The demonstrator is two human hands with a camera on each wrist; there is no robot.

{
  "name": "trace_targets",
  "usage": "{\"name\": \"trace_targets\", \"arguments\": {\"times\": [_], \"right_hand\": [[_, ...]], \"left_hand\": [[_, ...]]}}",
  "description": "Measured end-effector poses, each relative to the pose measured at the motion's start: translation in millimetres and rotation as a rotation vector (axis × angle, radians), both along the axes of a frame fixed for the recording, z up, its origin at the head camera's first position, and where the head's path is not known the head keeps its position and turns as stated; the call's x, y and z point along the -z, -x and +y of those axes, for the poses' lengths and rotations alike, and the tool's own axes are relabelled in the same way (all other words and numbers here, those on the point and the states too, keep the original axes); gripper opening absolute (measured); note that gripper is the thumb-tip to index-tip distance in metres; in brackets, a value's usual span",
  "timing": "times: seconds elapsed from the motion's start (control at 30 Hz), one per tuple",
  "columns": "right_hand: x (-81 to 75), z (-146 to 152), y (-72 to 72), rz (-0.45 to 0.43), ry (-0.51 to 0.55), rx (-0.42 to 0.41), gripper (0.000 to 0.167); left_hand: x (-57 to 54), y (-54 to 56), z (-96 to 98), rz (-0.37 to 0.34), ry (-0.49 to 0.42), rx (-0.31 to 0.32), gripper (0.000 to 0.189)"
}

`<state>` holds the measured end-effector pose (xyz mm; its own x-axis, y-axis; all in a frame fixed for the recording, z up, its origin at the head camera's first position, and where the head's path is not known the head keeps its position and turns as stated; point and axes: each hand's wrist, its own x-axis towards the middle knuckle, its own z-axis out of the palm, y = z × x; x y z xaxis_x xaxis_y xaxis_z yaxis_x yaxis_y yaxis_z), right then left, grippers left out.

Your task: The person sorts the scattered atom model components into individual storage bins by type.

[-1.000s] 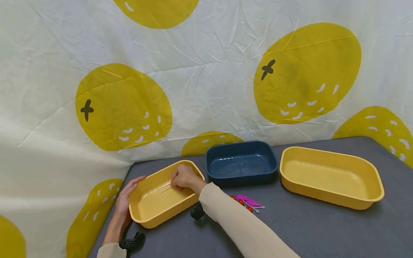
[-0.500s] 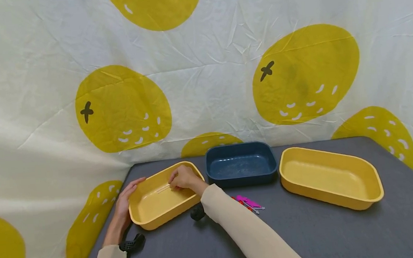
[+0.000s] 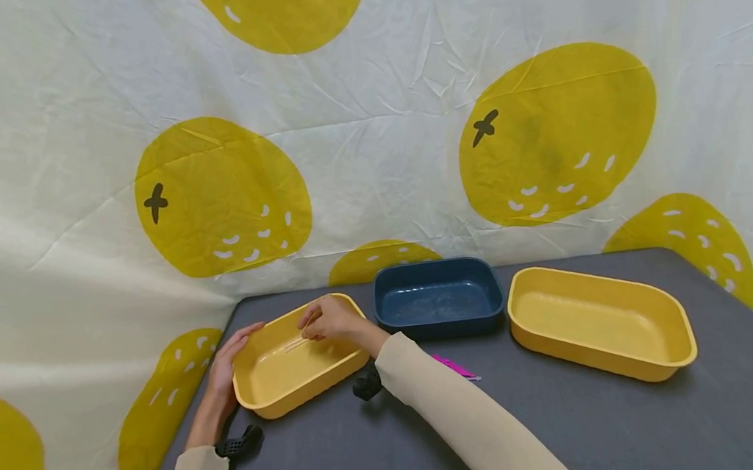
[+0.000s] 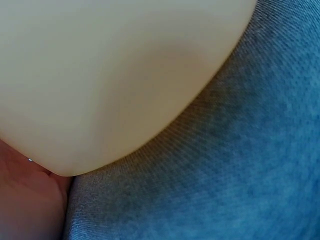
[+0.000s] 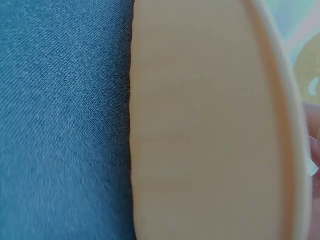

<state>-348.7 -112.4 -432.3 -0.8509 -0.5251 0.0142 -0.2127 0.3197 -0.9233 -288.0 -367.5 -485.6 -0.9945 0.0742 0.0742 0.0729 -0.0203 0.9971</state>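
Note:
My left hand [image 3: 228,368] lies along the left end of a yellow tray [image 3: 277,411], its fingers reaching up along the rim at the corner. The left wrist view shows part of that palm [image 4: 30,195] against the pale tray wall [image 4: 125,90]. Over the tray's inside is my right hand [image 3: 331,318], with thumb and fingers drawn together at the end of a thin pale stick [image 3: 297,344] low in the tray. The tray wall [image 5: 205,125] fills much of the right wrist view, with only part of the right fingers [image 5: 314,120] showing at the edge.
A dark blue tray [image 3: 441,329] stands right of the yellow one, and a second yellow tray [image 3: 598,354] stands farther right. A magenta piece [image 3: 453,365] lies on the grey table [image 3: 327,453], partly behind the right sleeve [image 3: 456,406]. A lemon-patterned cloth [image 3: 378,176] hangs behind.
My right hand has shifted slightly left inside the tray, and its forearm now covers the red pieces on the table. The left hand has kept its place on the tray.

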Motion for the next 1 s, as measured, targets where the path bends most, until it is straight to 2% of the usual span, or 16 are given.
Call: {"name": "trace_targets", "arguments": {"times": [0.3,0.6,1.0], "right_hand": [[-22.0,27.9,-9.1,0.127,-0.050,-0.048,0.012],[-41.0,52.7,-24.5,0.195,-0.046,-0.115,0.013],[-45.4,97.1,-41.1,0.313,-0.057,-0.134,0.012]], "left_hand": [[2.1,0.2,3.1,0.017,0.004,-0.007,0.054],[3.6,-1.1,1.7,0.024,-0.005,-0.005,0.053],[2.3,-2.4,-0.9,0.062,-0.026,0.038,0.053]]}}
